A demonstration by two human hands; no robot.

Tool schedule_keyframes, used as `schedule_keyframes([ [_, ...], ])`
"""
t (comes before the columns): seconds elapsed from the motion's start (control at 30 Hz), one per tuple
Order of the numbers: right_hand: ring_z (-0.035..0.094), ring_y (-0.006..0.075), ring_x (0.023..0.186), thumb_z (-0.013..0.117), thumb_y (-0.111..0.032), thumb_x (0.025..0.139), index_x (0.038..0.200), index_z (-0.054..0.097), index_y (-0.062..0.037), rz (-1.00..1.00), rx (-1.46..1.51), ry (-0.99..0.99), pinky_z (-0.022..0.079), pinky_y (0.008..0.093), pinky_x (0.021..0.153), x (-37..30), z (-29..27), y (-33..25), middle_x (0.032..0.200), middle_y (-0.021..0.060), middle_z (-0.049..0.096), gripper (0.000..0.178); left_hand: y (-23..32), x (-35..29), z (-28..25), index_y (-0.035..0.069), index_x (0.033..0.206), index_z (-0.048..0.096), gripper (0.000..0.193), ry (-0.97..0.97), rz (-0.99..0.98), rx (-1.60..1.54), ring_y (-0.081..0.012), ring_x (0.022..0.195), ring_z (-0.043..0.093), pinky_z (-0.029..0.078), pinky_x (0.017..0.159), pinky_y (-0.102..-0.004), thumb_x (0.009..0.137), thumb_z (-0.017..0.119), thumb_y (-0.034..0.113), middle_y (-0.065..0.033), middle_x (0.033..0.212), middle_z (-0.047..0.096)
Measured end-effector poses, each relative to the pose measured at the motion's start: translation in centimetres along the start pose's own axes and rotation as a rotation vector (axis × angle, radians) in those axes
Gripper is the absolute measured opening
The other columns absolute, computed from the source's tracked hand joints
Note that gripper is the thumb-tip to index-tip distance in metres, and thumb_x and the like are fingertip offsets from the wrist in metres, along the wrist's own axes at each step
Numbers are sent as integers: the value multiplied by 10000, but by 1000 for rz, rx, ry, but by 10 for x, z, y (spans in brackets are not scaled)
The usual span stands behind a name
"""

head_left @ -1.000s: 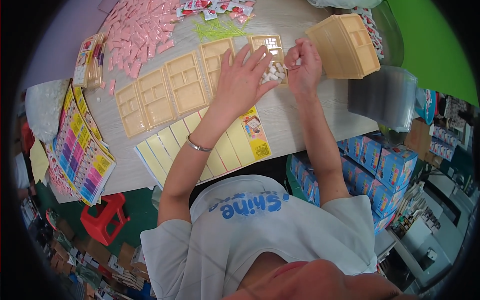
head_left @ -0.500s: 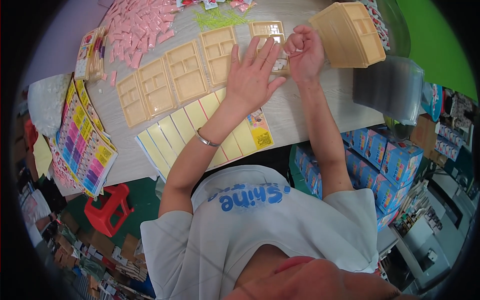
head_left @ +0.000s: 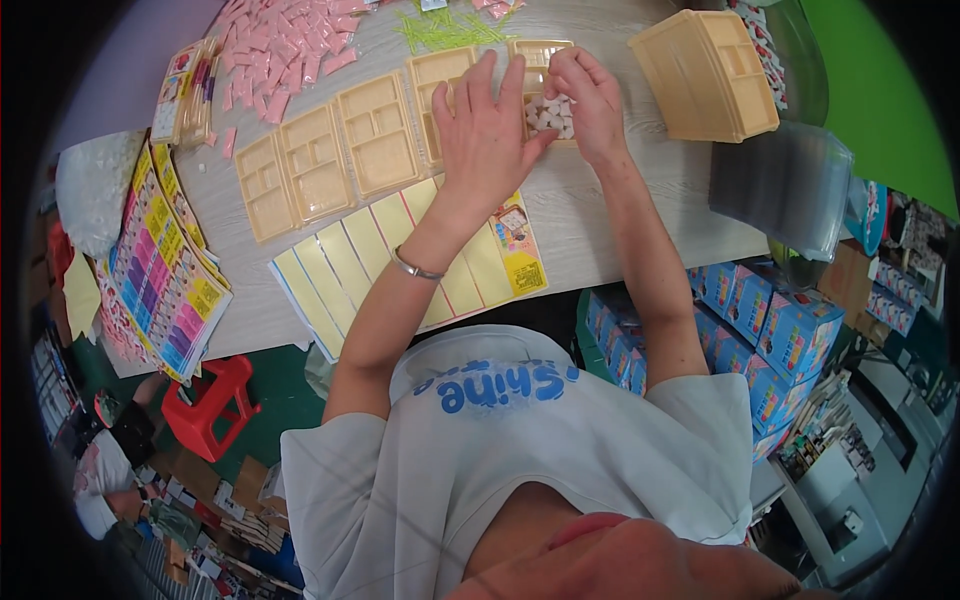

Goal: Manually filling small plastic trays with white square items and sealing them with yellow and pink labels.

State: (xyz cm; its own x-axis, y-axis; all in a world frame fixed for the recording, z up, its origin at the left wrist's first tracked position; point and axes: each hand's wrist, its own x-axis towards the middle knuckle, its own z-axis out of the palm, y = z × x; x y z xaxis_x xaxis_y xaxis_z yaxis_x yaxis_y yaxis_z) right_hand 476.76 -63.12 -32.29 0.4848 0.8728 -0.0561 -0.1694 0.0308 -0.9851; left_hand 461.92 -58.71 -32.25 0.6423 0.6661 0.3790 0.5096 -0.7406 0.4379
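My left hand (head_left: pixel 480 130) is spread open, its fingers reaching over the right edge of one beige compartment tray (head_left: pixel 440 66). Its thumb points toward a further tray (head_left: pixel 540 49), whose near compartment holds small white pieces (head_left: pixel 549 116). Over that compartment's right side is my right hand (head_left: pixel 592 108), its fingers curled in; whatever they may hold is hidden. To the left stand more trays in a slanting row: one tray (head_left: pixel 376 160), a second (head_left: pixel 317 185) and a third (head_left: pixel 264 200), with bare compartments. A yellow striped card sheet (head_left: pixel 375 248) lies under my left forearm.
Pink sachets (head_left: pixel 285 45) and green sticks (head_left: pixel 455 28) lie at the back. Stacked beige trays (head_left: pixel 700 80) and clear plastic lids (head_left: pixel 775 190) stand at right. Printed sheets (head_left: pixel 165 270) lie left. A red stool (head_left: pixel 210 405) and blue boxes (head_left: pixel 775 310) are below the table.
Both hands have shifted slightly left, and my left hand has drawn off the rightmost tray. More white pieces now show in its near compartment. My right fingers remain curled.
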Motion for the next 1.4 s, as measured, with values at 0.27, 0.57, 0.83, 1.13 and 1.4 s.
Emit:
schedule_keyframes([
  [0.27, 466, 95, 682, 521, -213, 1039, 976, 584, -58, -84, 465, 23, 438, 265, 769, -4, -29, -4, 659, -59, 369, 179, -9, -4, 17, 63, 1468, 461, 766, -136, 150, 53, -328, 1435, 356, 222, 1145, -621, 879, 689, 496, -80, 1549, 421],
  [0.57, 370, 40, 586, 730, -106, 925, 1108, 740, -45, -357, -887, -37, 311, 248, 514, -16, -59, -6, 674, -88, 408, 193, 0, -6, 20, 112, 1531, 413, 861, -258, 188, 131, -283, 1511, 254, 128, 1199, -631, 878, 602, 641, -36, 1620, 333],
  [0.83, 327, 3, 605, 735, -67, 913, 1009, 746, -23, -158, -537, 103, 257, 204, 527, -30, -68, -8, 685, -101, 400, 106, 9, -7, 18, 125, 1530, 417, 874, -314, 262, 107, -276, 1513, 253, 159, 1201, -615, 865, 605, 660, -34, 1620, 336],
  [1.13, 306, 5, 601, 737, -46, 906, 1006, 749, -28, -227, -608, 124, 257, 199, 530, -46, -70, 6, 663, -113, 374, 103, -2, 6, -5, 49, 1536, 366, 884, -220, 165, 27, -338, 1512, 262, 204, 1177, -638, 899, 613, 610, -114, 1617, 337],
  [1.4, 594, 165, 579, 734, -175, 896, 985, 764, -98, -383, -1103, 37, 465, 316, 573, -22, -45, -14, 691, 40, 623, 121, -12, 4, -9, 63, 1530, 377, 765, -328, 189, 100, -330, 1501, 289, 212, 1179, -634, 929, 654, 446, -113, 1609, 353],
])
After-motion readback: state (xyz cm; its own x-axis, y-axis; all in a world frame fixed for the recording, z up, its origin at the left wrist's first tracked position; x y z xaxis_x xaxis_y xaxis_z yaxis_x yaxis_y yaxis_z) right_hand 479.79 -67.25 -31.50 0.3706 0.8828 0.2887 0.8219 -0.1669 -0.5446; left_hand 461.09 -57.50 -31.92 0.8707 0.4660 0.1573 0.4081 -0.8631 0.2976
